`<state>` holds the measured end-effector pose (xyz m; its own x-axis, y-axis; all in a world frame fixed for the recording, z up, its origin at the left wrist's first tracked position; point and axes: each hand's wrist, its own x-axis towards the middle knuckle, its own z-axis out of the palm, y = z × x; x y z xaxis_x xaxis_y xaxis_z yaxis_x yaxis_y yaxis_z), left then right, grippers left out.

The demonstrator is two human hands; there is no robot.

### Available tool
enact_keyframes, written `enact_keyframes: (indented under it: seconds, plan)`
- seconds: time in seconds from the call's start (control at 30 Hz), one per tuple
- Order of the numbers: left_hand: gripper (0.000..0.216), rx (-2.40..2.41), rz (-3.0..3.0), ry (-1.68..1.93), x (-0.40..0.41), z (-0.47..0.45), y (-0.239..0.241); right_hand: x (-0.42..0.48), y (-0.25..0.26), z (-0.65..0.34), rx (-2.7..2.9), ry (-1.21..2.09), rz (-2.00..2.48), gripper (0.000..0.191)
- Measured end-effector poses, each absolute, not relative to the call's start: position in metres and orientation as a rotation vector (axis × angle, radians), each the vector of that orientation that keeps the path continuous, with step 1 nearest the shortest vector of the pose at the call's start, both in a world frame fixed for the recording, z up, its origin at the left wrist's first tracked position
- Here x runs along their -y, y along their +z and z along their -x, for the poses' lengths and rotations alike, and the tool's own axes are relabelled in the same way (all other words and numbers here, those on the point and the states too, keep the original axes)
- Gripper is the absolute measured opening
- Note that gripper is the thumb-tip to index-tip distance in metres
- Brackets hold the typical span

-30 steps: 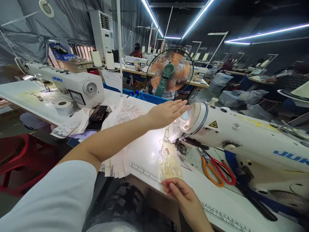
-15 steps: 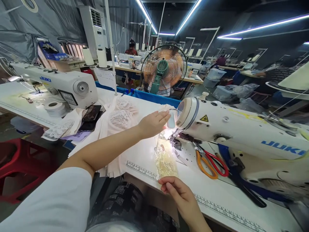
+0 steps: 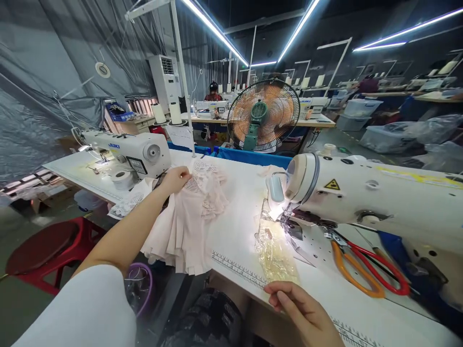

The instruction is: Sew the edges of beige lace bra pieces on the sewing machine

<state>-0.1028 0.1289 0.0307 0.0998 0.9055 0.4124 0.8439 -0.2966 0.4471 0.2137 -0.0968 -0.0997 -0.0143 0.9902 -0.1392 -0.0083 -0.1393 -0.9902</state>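
My left hand [image 3: 176,180] is closed on the upper edge of a pale pink lace garment [image 3: 188,221], whose pleated folds hang over the table's front edge. Lower right, my right hand [image 3: 298,306] has its thumb and forefinger pinched together; what they hold, if anything, is too small to make out. Just beyond those fingertips lies a strip of crinkled yellowish clear plastic [image 3: 277,253], running under the lit needle area of the sewing machine [image 3: 361,193].
Orange- and red-handled scissors [image 3: 356,272] lie beside the machine's base. A second sewing machine [image 3: 141,152] and a white tape roll [image 3: 122,180] stand left. A fan [image 3: 258,112] is behind the table, a red stool [image 3: 47,246] at left, and a purple-rimmed bin [image 3: 150,284] below.
My left hand has moved from beside the machine head leftward to the lace garment and taken hold of it. My right hand stays by the plastic strip. The view has turned left.
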Motion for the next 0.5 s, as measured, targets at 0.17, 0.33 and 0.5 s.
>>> enact_keyframes:
  seconds: [0.17, 0.33, 0.5]
  plan:
    - [0.018, -1.533, -2.132, 1.426, -0.110, 0.082, 0.076, 0.094, -0.098, -0.206, 1.165, 1.286, 1.339, 0.037]
    - [0.018, -0.819, -2.392, 0.955, -0.032, 0.026, 0.056, 0.102, -0.083, -0.183, 1.107, 1.079, 1.118, 0.063]
    - [0.027, -0.567, -2.499, 0.546, 0.025, -0.001, -0.032, 0.129, -0.093, -0.182, 1.420, 1.469, 1.432, 0.051]
